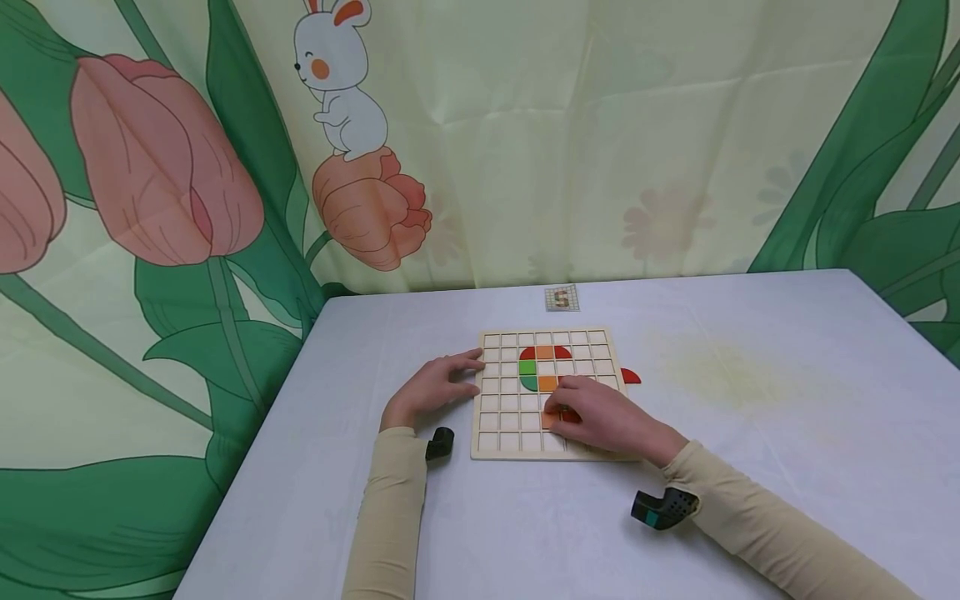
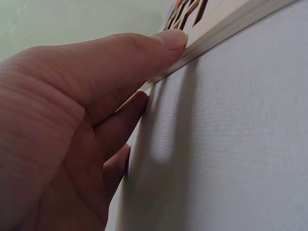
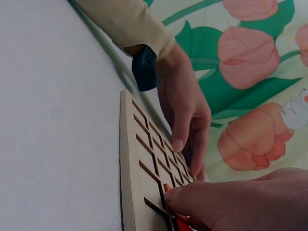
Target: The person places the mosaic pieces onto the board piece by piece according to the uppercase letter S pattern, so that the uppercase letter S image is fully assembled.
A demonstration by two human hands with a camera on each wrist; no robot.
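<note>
A wooden grid board [image 1: 480, 433] lies on the table. At its left edge is my left hand [image 1: 431, 387], thumb tip on the rim and fingers extended along the side. My right hand [image 1: 603, 417] is over the board's lower right part, thumb and forefinger pinching an orange square tile [image 1: 550, 421]. A red tile [image 1: 571, 414] shows under that hand, partly hidden. In the right wrist view an orange edge [image 3: 166, 186] sticks up at the thumb tip. Higher on the board, red, orange and green tiles form a curve, including a green square [image 1: 527, 367] and an orange square [image 1: 544, 352].
A red rounded piece [image 1: 631, 377] lies by the board's right edge. Behind the board is a small card [image 1: 562, 298] with a printed grid pattern. The white-covered table [image 1: 750, 358] extends right, and a flowered curtain [image 1: 525, 167] hangs behind it.
</note>
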